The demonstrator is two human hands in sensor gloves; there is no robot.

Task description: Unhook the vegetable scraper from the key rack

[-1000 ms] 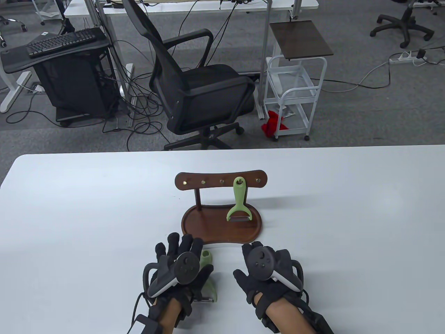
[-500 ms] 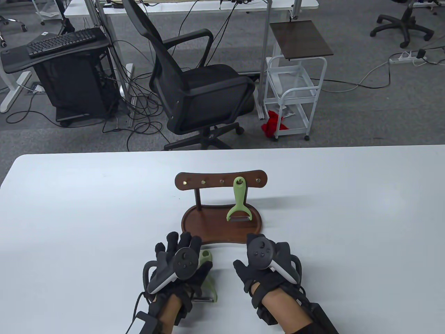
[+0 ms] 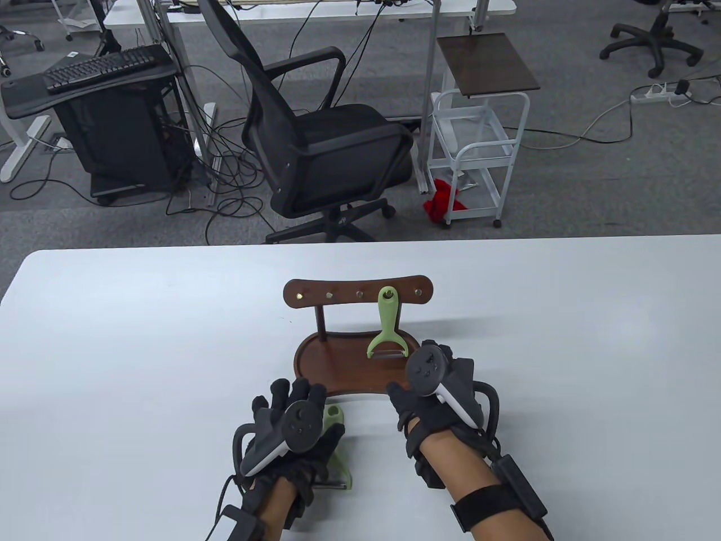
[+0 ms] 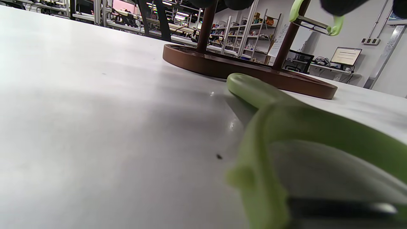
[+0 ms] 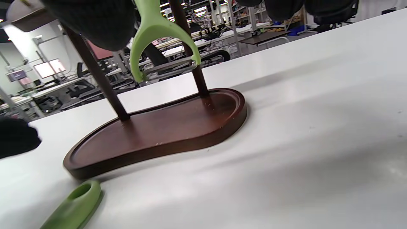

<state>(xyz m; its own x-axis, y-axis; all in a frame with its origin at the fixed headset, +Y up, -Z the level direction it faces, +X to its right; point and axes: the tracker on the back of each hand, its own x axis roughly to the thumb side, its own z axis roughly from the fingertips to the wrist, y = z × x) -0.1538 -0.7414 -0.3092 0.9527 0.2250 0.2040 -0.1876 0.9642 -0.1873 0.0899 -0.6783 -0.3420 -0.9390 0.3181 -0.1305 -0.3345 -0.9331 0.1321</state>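
Observation:
A green vegetable scraper point(image 3: 387, 322) hangs by its handle hole from a hook on the dark wooden key rack point(image 3: 315, 293), blade end just above the rack's base tray point(image 3: 332, 366). My right hand point(image 3: 431, 366) is over the tray's right front edge, just right of the blade end and not touching it, fingers open. The right wrist view shows the scraper point(image 5: 155, 35) hanging between my fingertips. A second green scraper point(image 3: 339, 459) lies on the table. My left hand point(image 3: 293, 408) rests flat over it with fingers spread. It also fills the left wrist view point(image 4: 286, 121).
The white table point(image 3: 563, 338) reaches well to both sides of the rack. The rack's other hooks point(image 3: 329, 294) are bare. Beyond the far edge stand an office chair point(image 3: 321, 146) and a white trolley point(image 3: 479, 146).
My right hand has moved forward and a little right, from the table in front of the rack to the tray's right front edge beside the hanging scraper. The left hand has stayed put.

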